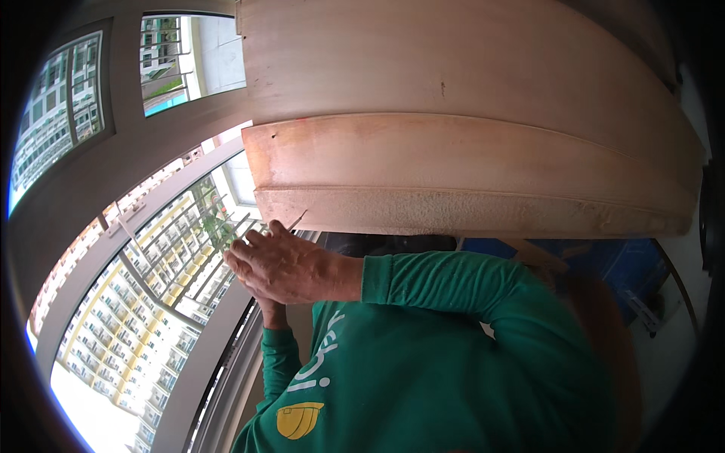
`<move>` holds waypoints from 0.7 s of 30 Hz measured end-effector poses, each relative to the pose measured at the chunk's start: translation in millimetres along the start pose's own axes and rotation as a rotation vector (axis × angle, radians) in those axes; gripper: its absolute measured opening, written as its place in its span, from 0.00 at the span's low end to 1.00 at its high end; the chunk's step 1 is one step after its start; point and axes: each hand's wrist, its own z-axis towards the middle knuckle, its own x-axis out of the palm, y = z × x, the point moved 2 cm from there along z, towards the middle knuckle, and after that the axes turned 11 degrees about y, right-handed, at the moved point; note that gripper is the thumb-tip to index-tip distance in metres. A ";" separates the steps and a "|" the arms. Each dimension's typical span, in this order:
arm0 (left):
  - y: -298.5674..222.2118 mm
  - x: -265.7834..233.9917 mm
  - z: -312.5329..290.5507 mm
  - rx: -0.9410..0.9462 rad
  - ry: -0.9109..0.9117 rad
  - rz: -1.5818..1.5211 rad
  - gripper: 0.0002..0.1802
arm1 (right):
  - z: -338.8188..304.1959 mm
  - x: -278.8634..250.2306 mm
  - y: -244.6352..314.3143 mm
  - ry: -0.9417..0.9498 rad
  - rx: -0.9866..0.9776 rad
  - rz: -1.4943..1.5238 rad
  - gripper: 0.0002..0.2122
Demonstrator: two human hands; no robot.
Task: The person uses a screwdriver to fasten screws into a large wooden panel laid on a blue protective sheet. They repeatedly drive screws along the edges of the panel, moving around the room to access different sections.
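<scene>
My right hand (300,266) is closed, its fingers curled in toward the window side. A thin pointed tool (298,220) sticks up past its knuckles, tip close to the lower left of a pale panel strip (408,211). The tool's kind and its other end are hidden. Behind and below the right hand is my left hand (270,306); only its wrist and a small part show, and its fingers are covered. Rough texture marks the strip, which runs along the bottom of a smoother peach-coloured panel (423,155).
A larger pale panel (453,68) rises above. On the left, a grey window frame (177,377) surrounds glass with metal railings (162,283) and tall buildings outside. Blue material (596,272) and a wooden piece (536,255) lie below the panel at right.
</scene>
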 end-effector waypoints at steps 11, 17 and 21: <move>15.1 -5.7 53.5 0.318 0.120 -0.122 0.31 | 13.1 14.7 25.6 -0.174 0.398 -0.136 0.24; 15.1 -18.1 54.1 0.492 0.233 -0.325 0.32 | 13.4 40.1 76.9 -0.305 0.625 -0.546 0.18; 52.1 -22.1 55.6 0.533 0.349 -0.355 0.29 | 9.4 68.9 112.7 -0.355 0.584 -0.682 0.19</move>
